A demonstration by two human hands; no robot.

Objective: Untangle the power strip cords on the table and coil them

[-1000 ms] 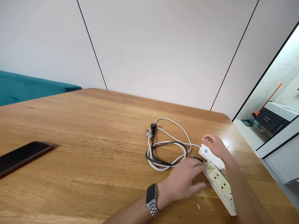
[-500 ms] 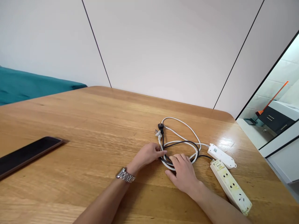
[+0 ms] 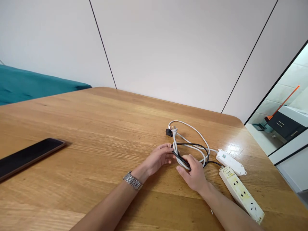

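Note:
A black cord (image 3: pixel 193 144) and a white cord (image 3: pixel 198 132) lie looped and tangled together on the wooden table (image 3: pixel 96 128). My right hand (image 3: pixel 194 173) is closed around the near side of the bundled cords. On the left of the loop, my left hand (image 3: pixel 160 158) has its fingers curled at the cords, gripping the black one near the crossing. Just beyond my hands are a white plug (image 3: pixel 174 130), prongs up, and a black plug (image 3: pixel 169 132) beside it. The cords run right to a small white power strip (image 3: pixel 231 162) and a larger yellowed power strip (image 3: pixel 242 194).
A phone-like black slab (image 3: pixel 31 157) lies at the table's left. Behind the table stands a white panelled wall (image 3: pixel 168 48), with a teal seat (image 3: pixel 40 85) at the far left. Through an opening on the right, an orange-handled broom (image 3: pixel 284 104) leans by a dark cabinet (image 3: pixel 280 123).
My right hand has closed on the cords and lifted their near side slightly. The left hand has turned, its fingers now at the crossing. The white plug has tipped upright and shifted right.

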